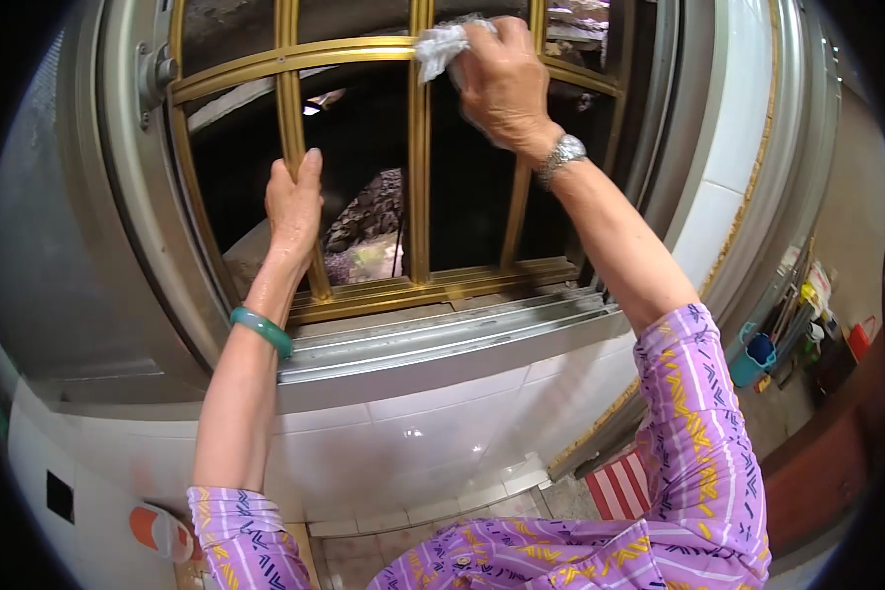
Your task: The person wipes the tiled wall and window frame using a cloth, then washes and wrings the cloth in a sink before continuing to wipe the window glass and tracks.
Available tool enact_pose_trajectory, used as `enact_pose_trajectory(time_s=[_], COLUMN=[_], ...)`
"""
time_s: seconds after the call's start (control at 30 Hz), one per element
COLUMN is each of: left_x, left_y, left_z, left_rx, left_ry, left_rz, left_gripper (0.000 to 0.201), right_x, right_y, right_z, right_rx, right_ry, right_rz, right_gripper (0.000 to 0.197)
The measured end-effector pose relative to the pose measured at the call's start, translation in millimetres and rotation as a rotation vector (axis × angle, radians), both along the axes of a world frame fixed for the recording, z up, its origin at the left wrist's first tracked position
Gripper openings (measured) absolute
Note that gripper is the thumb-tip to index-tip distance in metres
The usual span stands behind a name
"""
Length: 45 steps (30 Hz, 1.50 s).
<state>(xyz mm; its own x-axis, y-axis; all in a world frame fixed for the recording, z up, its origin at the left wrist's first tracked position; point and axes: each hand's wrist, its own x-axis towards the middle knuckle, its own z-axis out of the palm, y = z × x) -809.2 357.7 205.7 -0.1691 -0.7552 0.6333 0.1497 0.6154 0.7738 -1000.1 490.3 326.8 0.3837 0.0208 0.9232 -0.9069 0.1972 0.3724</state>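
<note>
A window with gold-coloured metal bars (pixel 420 177) fills the upper middle. My left hand (pixel 294 202) is wrapped round a vertical bar on the left side, its thumb pointing up. Higher and to the right, my right hand (pixel 504 84) grips a crumpled white cloth (pixel 445 44). The cloth lies against the crossing of a vertical bar and the upper horizontal bar. A green bangle (pixel 263 330) circles my left forearm, and a silver watch (pixel 563 157) is on my right wrist.
Below the bars runs a grey metal sill track (pixel 442 339) above a white tiled wall (pixel 423 433). At right, beyond the frame, a blue bucket (pixel 752 362) stands among several tools. A red-and-white striped mat (pixel 619 489) lies on the floor. An orange-and-white container (pixel 160 531) is at lower left.
</note>
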Motion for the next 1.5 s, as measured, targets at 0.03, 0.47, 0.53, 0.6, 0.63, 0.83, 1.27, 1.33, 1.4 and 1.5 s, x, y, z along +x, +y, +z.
enact_pose_trajectory(time_s=[0.03, 0.47, 0.53, 0.6, 0.63, 0.83, 1.27, 1.33, 1.4, 1.5], left_x=[2, 22, 28, 35, 42, 114, 174, 172, 166, 163], left_y=[0, 12, 18, 49, 48, 123, 108, 107, 108, 99], left_z=[2, 3, -8, -14, -22, -35, -68, -83, -97, -115], left_rx=[0.007, 0.181, 0.144, 0.152, 0.131, -0.095, -1.119, -1.112, -1.101, -1.086], left_ry=[-0.025, 0.008, 0.033, 0.001, -0.055, -0.864, -0.764, -0.809, -0.82, -0.819], left_rz=[0.006, -0.227, -0.202, -0.216, -0.269, -0.024, 0.72, 0.669, 0.627, 0.653], left_gripper=[0.03, 0.031, 0.032, 0.043, 0.044, 0.027, 0.011, 0.01, 0.011, 0.016], right_x=[18, 124, 112, 97, 92, 97, 113, 115, 120, 133], right_y=[-13, -82, -83, -81, -78, -47, -73, -60, -52, -66], right_z=[1, -12, -41, -57, -68, -136, -93, -117, -140, -135], right_rx=[0.022, 0.191, 0.168, 0.283, 0.419, 1.172, 0.454, 0.686, 1.036, 1.129], right_ry=[0.066, 0.359, 0.482, 0.419, 0.393, 0.432, 0.473, 0.521, 0.524, 0.262], right_rz=[0.08, 0.636, 0.52, 0.383, 0.445, 0.443, 0.465, 0.348, 0.306, 0.526], right_gripper=[0.015, 0.016, 0.021, 0.029, 0.032, 0.032, 0.006, 0.007, 0.007, 0.007])
